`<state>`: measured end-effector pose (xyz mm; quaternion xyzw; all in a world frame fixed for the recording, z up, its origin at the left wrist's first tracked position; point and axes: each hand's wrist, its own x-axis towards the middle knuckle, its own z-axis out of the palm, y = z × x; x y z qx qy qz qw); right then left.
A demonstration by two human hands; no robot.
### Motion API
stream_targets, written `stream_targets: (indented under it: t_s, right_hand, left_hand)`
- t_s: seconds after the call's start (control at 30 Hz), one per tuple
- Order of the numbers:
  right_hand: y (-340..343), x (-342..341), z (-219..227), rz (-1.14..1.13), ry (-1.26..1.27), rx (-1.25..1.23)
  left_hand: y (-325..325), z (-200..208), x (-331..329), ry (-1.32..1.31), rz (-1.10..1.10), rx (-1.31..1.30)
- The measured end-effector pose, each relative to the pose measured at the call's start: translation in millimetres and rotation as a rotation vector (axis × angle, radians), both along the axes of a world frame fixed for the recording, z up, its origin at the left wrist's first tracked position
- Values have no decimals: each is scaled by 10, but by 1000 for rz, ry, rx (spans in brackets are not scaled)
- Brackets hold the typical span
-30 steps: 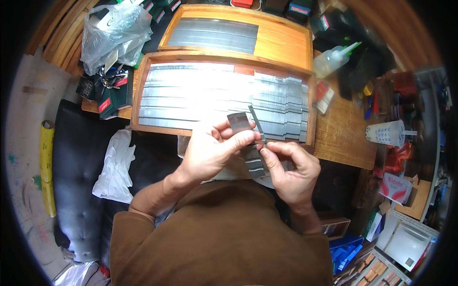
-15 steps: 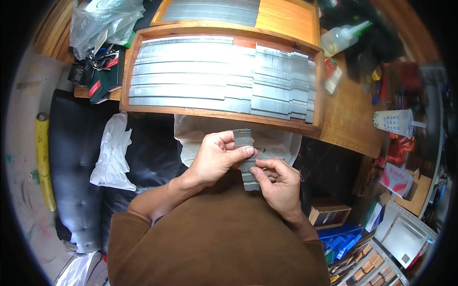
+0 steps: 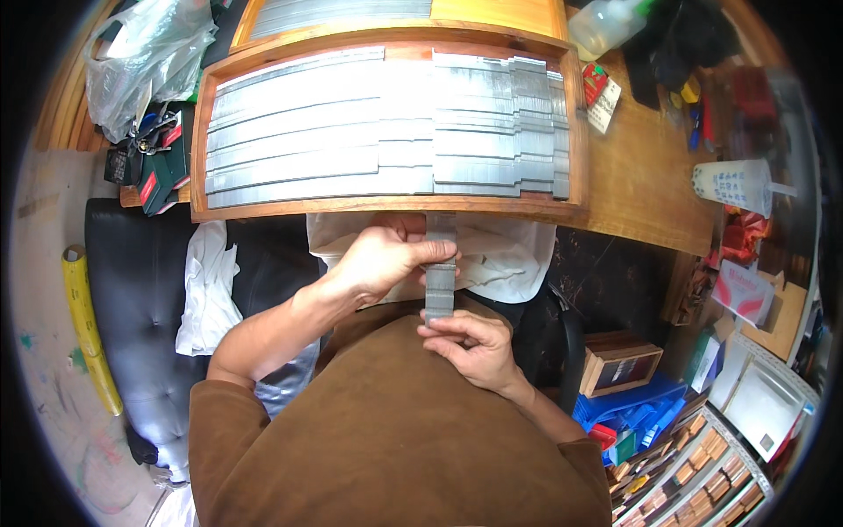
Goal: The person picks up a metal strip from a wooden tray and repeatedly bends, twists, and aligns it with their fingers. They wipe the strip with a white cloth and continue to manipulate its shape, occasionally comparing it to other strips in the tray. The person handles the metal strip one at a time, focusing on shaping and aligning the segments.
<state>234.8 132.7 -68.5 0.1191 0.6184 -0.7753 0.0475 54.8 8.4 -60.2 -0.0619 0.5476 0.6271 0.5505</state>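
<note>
Between my hands, in front of my brown shirt, runs a narrow stack of small grey metal pieces (image 3: 440,285) set close together in a row. My left hand (image 3: 384,261) is closed on the far part of it, thumb across the top face and fingers behind. At the near end, my right hand (image 3: 476,350) pinches the stack between thumb and fingers. Just beyond my hands stands a wooden tray (image 3: 386,212) holding long rows of similar grey metal pieces. The far end of the stack reaches close to the tray's near edge.
A second wooden tray (image 3: 492,9) lies behind the first. The wooden table (image 3: 645,202) carries a squeeze bottle (image 3: 606,25) and a drink cup (image 3: 731,186). White cloth (image 3: 209,294) lies on a black seat (image 3: 132,307) at left. Boxes and a blue bin (image 3: 628,408) stand at lower right.
The view has shifted. My right hand has slid down to the stack's near end, farther from my left hand, and the stack now sits straighter, closer to the tray.
</note>
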Motion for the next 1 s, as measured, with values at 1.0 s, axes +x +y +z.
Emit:
stream_targets:
  t_s: [1.0]
  right_hand:
    - [525, -706, 401, -41, 333, -1062]
  left_hand:
    - [-215, 443, 181, -86, 127, 176]
